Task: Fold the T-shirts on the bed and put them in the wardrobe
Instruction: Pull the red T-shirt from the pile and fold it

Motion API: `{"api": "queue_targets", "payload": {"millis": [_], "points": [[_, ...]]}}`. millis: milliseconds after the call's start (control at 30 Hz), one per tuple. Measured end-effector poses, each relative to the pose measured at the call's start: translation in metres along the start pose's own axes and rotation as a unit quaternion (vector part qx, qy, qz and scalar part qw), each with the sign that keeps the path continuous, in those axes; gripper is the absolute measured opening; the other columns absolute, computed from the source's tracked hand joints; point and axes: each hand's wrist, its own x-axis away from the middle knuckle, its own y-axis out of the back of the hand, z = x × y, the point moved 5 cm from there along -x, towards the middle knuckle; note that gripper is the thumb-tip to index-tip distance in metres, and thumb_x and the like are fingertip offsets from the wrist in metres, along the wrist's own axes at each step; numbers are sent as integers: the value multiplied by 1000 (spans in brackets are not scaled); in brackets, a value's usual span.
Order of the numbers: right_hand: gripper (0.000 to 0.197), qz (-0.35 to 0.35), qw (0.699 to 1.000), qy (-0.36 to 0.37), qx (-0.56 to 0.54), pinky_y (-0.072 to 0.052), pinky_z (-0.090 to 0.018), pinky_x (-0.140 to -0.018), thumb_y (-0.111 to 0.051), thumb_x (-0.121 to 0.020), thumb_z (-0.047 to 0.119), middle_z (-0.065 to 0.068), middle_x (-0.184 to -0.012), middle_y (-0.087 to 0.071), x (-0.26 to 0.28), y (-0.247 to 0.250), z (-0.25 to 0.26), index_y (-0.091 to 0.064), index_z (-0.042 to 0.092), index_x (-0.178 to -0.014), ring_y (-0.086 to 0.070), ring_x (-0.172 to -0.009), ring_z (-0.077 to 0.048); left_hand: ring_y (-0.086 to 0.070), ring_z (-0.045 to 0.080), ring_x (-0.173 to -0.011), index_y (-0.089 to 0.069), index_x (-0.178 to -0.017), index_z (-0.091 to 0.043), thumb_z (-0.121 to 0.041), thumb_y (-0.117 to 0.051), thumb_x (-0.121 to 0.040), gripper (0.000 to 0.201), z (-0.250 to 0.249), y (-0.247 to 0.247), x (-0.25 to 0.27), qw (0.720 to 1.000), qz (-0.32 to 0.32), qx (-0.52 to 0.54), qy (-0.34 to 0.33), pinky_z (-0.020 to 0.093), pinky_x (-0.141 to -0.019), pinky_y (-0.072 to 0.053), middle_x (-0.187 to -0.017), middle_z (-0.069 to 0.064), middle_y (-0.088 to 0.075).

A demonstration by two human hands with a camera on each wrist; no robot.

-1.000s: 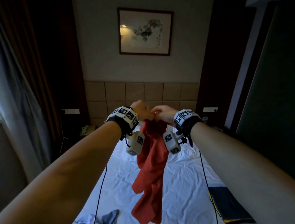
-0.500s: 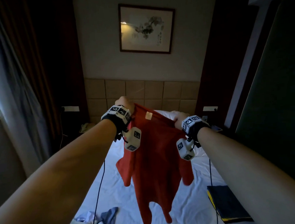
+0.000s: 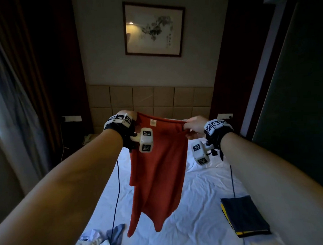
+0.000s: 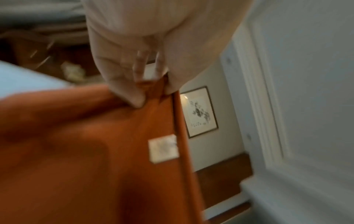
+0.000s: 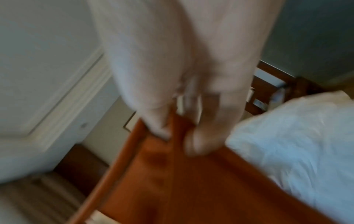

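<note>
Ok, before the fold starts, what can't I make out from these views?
- Wardrobe: in no view.
- Clothes pile, head view: cut off by the bottom edge, too dark to count garments.
- Left hand, head view: fingers hidden behind the wrist band.
- Red T-shirt: wrist views are motion-blurred, so the label is unreadable.
- Right hand, right wrist view: fingertips smeared.

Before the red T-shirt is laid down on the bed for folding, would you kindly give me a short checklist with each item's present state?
1. Left hand grips the red T-shirt at its top edge: ok.
2. Right hand pinches the other end of that edge: ok.
3. Top edge stretched between the hands: ok.
4. Shirt hanging flat: not ok, its lower part hangs bunched in folds.
5. Bare white sheet on the bed below the shirt: ok.
6. Folded dark garment lies off to the right, apart: ok.
</note>
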Motion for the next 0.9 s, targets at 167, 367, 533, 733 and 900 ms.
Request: {"api": "queue_targets", "payload": {"millis": [167,367,533,733,900], "points": [[21,-69,991,27,114,-48,-19,-42,-65,-86,23,-15,-77,-72,10,20,1,-72,8,-99,-66,-53,-18,-65,27,-85,-64,-116,-4,-14,-55,-94,25,-9,7,4,997,-62,-20,-37,31,-80,-53,-104,14,-68],[38,-96,987,23,129,-52,-27,-40,-36,-96,7,-16,-74,-70,22,36,-1,-68,20,-110,-65,-43,-21,-55,17,-55,-65,-74,-17,0,-59,-87,22,-24,-3,35,990,-75,-37,-112,25,-53,-48,-69,5,-63],[29,-66,997,34,26,-60,-28,-63,-49,-96,3,-9,-81,-65,34,50,0,-60,-4,-121,-66,-68,-21,-65,20,-77,-72,-72,-21,-10,-68,-79,13,-38,-15,60,968,-68,-152,-190,26,-70,-53,-77,4,-69],[11,-111,958,123,236,-59,-29,-76,-71,-80,11,2,-74,-73,61,82,-9,-76,17,-87,-70,-75,-11,-65,29,-92,-72,-102,-14,-7,-67,-76,28,-34,-28,79,880,-61,-416,-222,28,-71,-48,-99,11,-68],[17,-170,929,174,279,-42,-27,-70,-64,-88,34,1,-89,-62,76,83,-28,-68,18,-87,-59,-82,-18,-64,34,-93,-72,-106,-19,-13,-59,-87,23,-13,-35,101,884,-127,-392,-222,32,-74,-48,-100,14,-69]]}}
